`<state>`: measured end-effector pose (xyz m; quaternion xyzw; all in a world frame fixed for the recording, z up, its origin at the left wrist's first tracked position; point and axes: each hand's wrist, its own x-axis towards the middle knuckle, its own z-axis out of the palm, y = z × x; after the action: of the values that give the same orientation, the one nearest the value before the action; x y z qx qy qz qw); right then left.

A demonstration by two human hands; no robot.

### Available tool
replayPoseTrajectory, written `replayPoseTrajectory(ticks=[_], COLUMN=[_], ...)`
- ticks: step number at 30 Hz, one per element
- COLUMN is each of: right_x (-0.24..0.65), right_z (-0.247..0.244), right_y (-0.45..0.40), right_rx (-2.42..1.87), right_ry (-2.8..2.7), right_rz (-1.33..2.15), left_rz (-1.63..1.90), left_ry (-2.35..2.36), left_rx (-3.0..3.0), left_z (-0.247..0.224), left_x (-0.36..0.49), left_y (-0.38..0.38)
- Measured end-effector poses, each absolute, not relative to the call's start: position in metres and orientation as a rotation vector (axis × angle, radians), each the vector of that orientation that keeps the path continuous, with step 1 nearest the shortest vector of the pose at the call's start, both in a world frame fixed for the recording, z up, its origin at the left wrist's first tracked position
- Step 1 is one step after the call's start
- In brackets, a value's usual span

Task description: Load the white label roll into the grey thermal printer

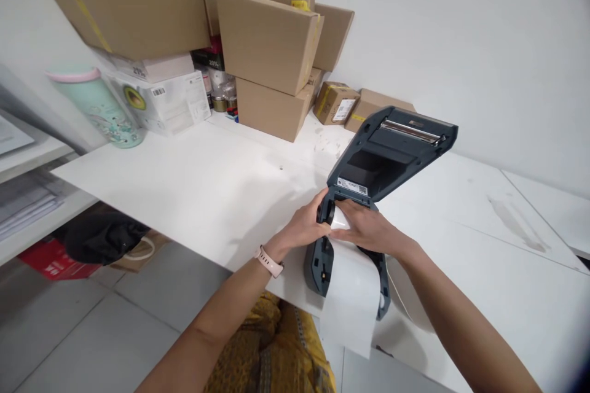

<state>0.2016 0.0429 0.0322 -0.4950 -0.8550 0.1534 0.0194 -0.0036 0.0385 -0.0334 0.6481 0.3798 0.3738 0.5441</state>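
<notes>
A dark grey label printer (318, 271) stands at the table's front edge with its lid (391, 178) tilted up. Inside it sits a white label roll (340, 218), and a wide blank strip (351, 304) runs from it over the printer's front and hangs past the table edge. My left hand (305, 222) grips the printer's left side by the black roll holder, its thumb reaching inward to the roll. Closed over the roll from the right is my right hand (366, 228), which hides much of it; some fingertips are out of sight inside the printer.
Cardboard boxes (271, 43) are stacked at the back against the wall. A mint tumbler (104, 107) stands at the table's left end beside a white box (170, 104). A rounded white object (408, 295) lies right of the printer. Papers (32, 202) fill a shelf at left.
</notes>
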Motion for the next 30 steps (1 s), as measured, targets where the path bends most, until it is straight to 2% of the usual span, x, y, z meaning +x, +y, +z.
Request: replayPoseTrajectory(ticks=[7,14,30], right_x=[0.204,0.175,0.139], right_z=[0.037,-0.009,-0.024], right_y=[-0.037,-0.109,-0.124], right_rx=[-1.361,-1.311,-1.467], right_ry=[-2.476,-2.348,-2.151], right_rz=[0.326,-0.051,-0.202], left_rz=[0.884,0.895,0.912], left_ry=[0.897,0.908,0.942], left_rx=[1.548,1.579,1.634], left_z=[-0.031,-0.032,-0.035], left_x=[-0.004,-0.004,-0.004], left_y=[0.038,0.038,0.033])
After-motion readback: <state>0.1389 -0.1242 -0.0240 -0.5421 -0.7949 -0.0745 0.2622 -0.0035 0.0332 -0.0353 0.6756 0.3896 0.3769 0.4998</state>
